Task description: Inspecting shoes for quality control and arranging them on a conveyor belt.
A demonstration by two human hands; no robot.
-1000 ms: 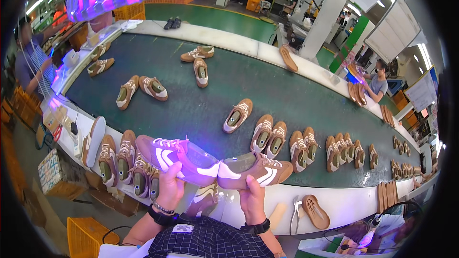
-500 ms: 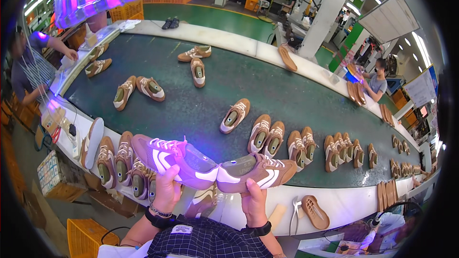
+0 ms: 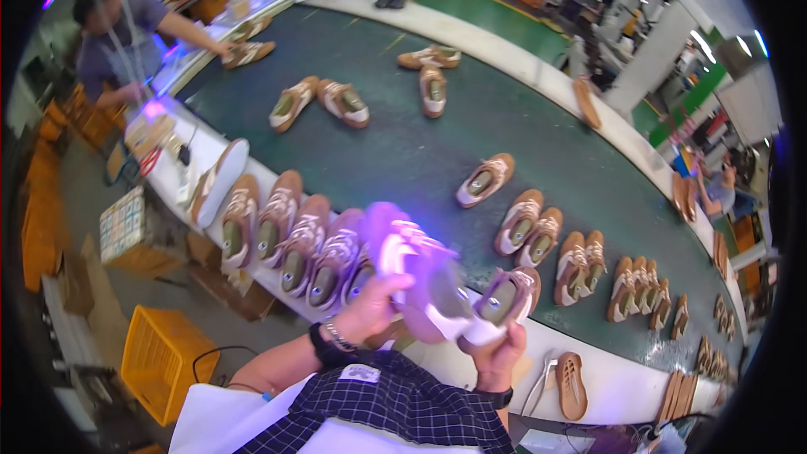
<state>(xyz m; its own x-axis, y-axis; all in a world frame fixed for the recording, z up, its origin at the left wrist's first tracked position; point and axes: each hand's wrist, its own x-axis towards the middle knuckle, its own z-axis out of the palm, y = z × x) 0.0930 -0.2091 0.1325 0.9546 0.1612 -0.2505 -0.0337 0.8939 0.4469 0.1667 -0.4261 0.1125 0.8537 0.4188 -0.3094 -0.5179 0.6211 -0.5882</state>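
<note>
My left hand (image 3: 374, 307) is closed around the side of a brown sneaker (image 3: 429, 286) with white trim, lit purple and a little blurred. In my right hand (image 3: 499, 357) is a second sneaker (image 3: 507, 298), gripped near its heel and seen from behind, its toe pointing away. The heels of the two shoes meet or nearly meet in front of me, above the white ledge. Just left of the held pair, a row of similar sneakers (image 3: 307, 244) stands along the ledge. A pair of pliers (image 3: 540, 382) and a tan shoe sole (image 3: 572, 387) lie right of my right hand.
A green conveyor belt (image 3: 378, 151) carries several sneakers, singly and in pairs. At the far left a co-worker (image 3: 126, 42) reaches toward a shoe on the belt. A yellow crate (image 3: 164, 361) stands on the floor at lower left. Another person (image 3: 719, 185) is at the far right.
My view has swung left. The held sneakers have turned: the right one now points away instead of sideways, the left one is more upright. The co-worker's arm now reaches a shoe.
</note>
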